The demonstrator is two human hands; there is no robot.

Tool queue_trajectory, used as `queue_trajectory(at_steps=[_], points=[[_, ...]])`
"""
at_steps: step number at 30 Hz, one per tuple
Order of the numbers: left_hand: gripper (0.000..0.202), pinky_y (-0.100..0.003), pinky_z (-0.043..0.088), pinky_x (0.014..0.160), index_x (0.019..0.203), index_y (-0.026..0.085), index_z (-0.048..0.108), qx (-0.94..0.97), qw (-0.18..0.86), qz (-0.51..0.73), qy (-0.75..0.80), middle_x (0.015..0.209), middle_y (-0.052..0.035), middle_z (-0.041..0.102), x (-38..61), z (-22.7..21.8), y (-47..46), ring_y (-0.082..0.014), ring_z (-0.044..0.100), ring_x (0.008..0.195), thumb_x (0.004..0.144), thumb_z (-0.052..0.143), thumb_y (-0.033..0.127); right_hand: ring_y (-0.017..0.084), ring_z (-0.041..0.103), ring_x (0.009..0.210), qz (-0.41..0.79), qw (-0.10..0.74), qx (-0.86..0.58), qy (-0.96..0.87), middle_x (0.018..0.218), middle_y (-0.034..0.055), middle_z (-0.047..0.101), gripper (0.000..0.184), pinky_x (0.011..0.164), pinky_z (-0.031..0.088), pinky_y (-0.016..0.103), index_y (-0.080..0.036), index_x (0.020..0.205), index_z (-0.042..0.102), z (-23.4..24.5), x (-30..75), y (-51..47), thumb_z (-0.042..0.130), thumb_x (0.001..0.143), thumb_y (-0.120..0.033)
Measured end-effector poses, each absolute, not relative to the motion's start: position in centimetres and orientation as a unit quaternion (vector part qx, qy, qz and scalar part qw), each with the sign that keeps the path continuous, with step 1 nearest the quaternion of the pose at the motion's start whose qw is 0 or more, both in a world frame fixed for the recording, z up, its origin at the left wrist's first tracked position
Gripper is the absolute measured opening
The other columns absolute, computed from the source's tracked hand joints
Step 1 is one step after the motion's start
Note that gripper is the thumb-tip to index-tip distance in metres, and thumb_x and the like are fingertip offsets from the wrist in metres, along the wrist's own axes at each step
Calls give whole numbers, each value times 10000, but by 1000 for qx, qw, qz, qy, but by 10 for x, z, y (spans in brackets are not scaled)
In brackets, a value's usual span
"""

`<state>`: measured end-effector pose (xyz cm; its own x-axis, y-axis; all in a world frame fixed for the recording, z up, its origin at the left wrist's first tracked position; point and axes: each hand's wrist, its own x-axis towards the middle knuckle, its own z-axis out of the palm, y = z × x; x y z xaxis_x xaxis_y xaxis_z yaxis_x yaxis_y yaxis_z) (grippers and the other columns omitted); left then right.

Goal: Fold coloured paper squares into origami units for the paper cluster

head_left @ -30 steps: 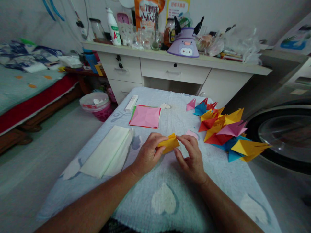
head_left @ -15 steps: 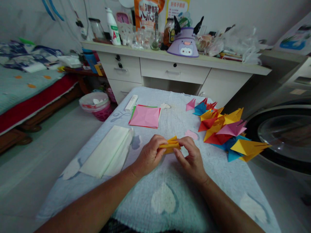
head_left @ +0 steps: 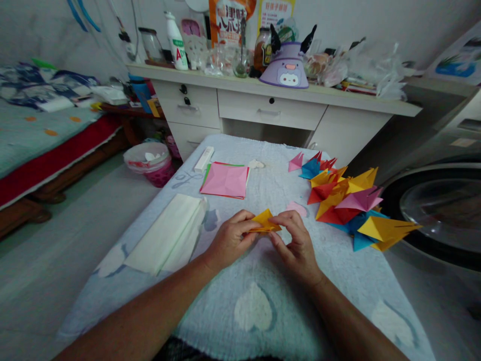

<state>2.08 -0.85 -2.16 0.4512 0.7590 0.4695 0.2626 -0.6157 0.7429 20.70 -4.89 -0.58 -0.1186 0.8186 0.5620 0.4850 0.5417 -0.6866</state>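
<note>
Head view: my left hand (head_left: 230,239) and my right hand (head_left: 297,246) meet over the middle of the towel-covered table (head_left: 349,281), and both are closed on one yellow folded paper (head_left: 264,220). My left thumb and fingers pinch its left end, and my right thumb and forefinger pinch its right end. The paper bridges the gap between my fingertips, its peak pointing to 12 o'clock. I cannot tell whether its lower edge touches the towel.

From my grip, a small pink piece (head_left: 296,207) lies flat at 1 o'clock, just beyond my right fingers. At 2 o'clock, a little way from my right hand, sits a pile of folded paper points (head_left: 349,203) in yellow, red, blue and pink. At 11 o'clock, farther up the table, a stack of square sheets (head_left: 225,180) lies with a pink one on top. A white tube (head_left: 203,159) rests beside its far left corner. At 9 o'clock, near my left wrist, lies a long white folded bundle (head_left: 169,233).
</note>
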Motion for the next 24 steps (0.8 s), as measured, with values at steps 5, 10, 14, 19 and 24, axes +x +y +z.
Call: queue_trajectory(at_steps=[5, 10, 14, 19, 24], points=[[236, -192, 511, 673, 935, 196, 708, 757, 296, 487, 320, 883, -11, 577, 17, -20, -7, -102, 607, 803, 803, 592, 38, 205, 525, 932, 194, 559, -490, -640, 1034, 58, 525, 308, 824, 455, 379, -233, 1186, 526, -7, 211, -48, 561, 881, -263], [141, -168, 512, 610, 892, 180, 701, 710, 322, 524, 343, 848, -4, 551, 16, -17, -7, -98, 604, 769, 797, 637, 99, 178, 534, 821, 196, 543, -497, -648, 856, 25, 552, 61, 744, 448, 331, -219, 887, 576, -7, 211, -46, 526, 914, -241], [90, -190, 528, 594, 877, 164, 687, 670, 367, 535, 360, 862, -17, 552, 17, -15, -8, -123, 617, 786, 794, 652, 154, 185, 568, 874, 203, 533, -495, -656, 933, 45, 600, 111, 777, 472, 344, -222, 1003, 596, -9, 208, -46, 529, 915, -223], [77, -199, 531, 604, 865, 164, 685, 666, 375, 533, 363, 869, -26, 563, 17, -14, -8, -134, 618, 803, 793, 656, 169, 197, 585, 908, 196, 518, -485, -677, 981, 63, 625, 184, 805, 489, 370, -228, 1077, 609, -9, 206, -48, 516, 919, -215], [83, -187, 523, 624, 867, 168, 697, 679, 359, 536, 351, 860, -22, 562, 17, -14, -7, -121, 620, 794, 796, 657, 149, 200, 587, 935, 197, 518, -477, -682, 1028, 70, 624, 235, 825, 492, 377, -232, 1141, 601, -8, 205, -49, 511, 924, -216]])
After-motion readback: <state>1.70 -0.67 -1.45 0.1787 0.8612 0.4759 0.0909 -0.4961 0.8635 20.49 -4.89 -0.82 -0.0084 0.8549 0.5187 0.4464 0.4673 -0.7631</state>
